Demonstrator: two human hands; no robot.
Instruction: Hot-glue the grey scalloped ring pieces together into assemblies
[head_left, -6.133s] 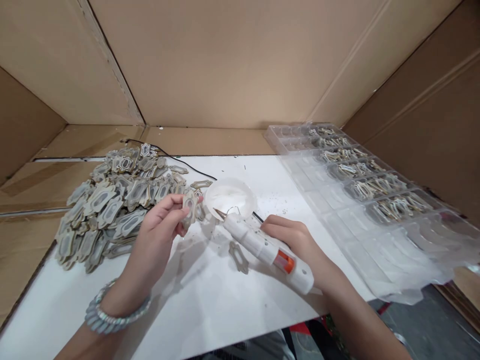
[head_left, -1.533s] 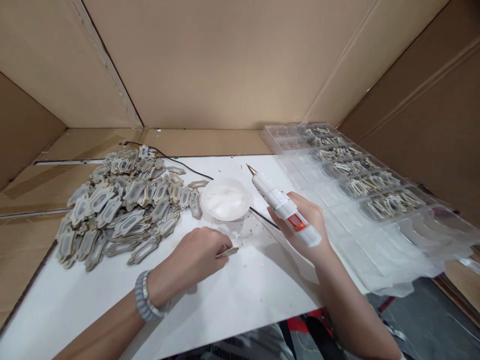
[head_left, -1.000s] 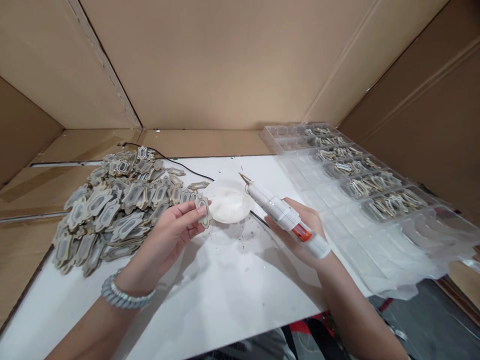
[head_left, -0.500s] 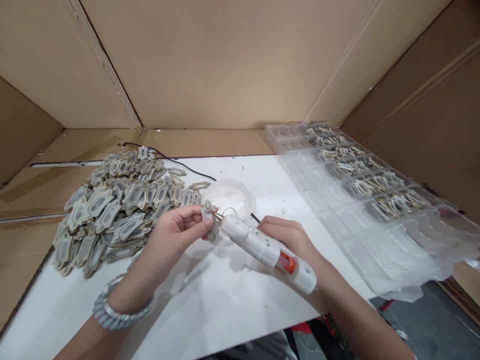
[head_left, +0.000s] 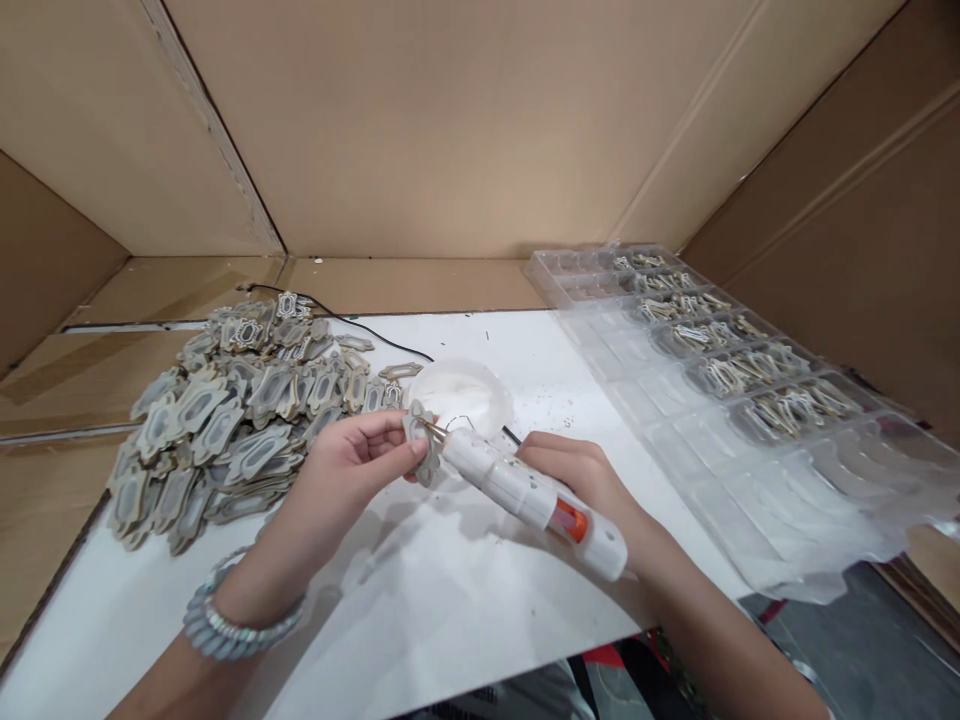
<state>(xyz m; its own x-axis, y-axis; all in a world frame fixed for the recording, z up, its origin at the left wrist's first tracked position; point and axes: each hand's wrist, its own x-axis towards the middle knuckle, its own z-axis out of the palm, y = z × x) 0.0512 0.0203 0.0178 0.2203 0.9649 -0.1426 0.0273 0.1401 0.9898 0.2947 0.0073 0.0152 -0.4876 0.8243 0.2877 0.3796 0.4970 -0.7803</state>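
My left hand [head_left: 367,450] pinches a small grey, scalloped flat piece [head_left: 422,445] upright between thumb and fingers. My right hand [head_left: 574,465] is wrapped round a white gun-shaped tool [head_left: 517,490] with an orange part near its rear end. Thin metal prongs [head_left: 435,430] stick out of the tool's front and meet the face of the grey piece; whether they touch it I cannot tell. Behind both hands sits a shallow whitish round dish [head_left: 487,390]. A large heap of similar grey frame-shaped pieces [head_left: 199,410] lies left of my left hand.
On the right, a clear plastic compartment tray [head_left: 637,400] holds several groups of small metal-looking pieces [head_left: 802,408]. A black cable [head_left: 367,328] runs behind the heap towards the dish. Cardboard walls [head_left: 450,130] enclose the white tabletop [head_left: 420,620].
The rear end of the white tool has shifted slightly left and up. The left hand and the grey piece are almost still.
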